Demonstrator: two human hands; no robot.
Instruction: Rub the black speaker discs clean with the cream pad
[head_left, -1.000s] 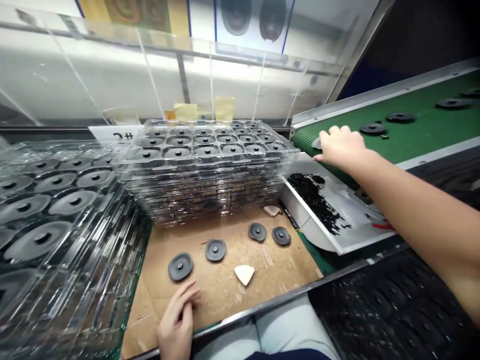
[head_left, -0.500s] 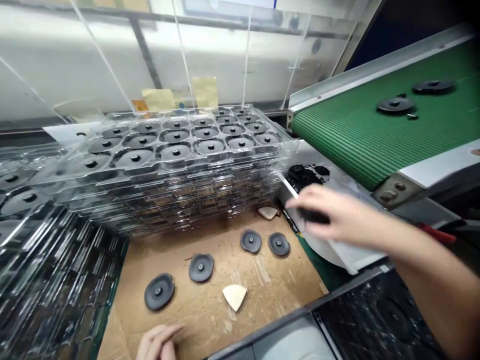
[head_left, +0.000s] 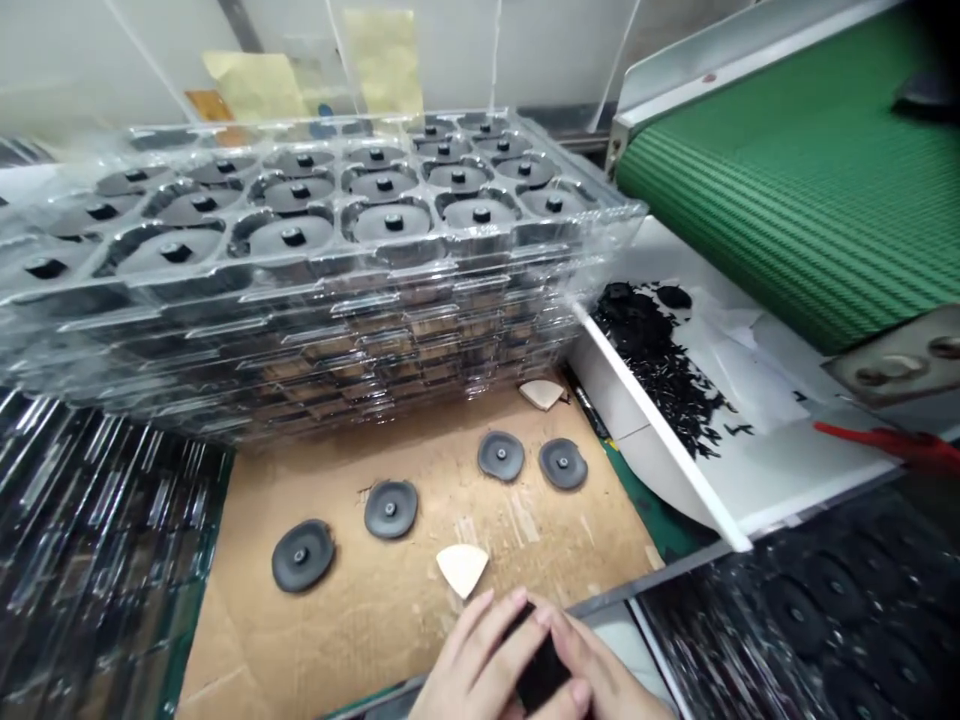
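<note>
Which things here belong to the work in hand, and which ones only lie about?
In hand: black part, held by left hand and right hand; four discs on the cardboard; tray stack filled with discs.
Lying about: beige wedges; black scraps in the white bin; red tool; yellow notes.

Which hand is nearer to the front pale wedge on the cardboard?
Left. The left hand is close to the pale wedge, fingertips almost touching; the right hand is further right. Both hold a black part.
</note>
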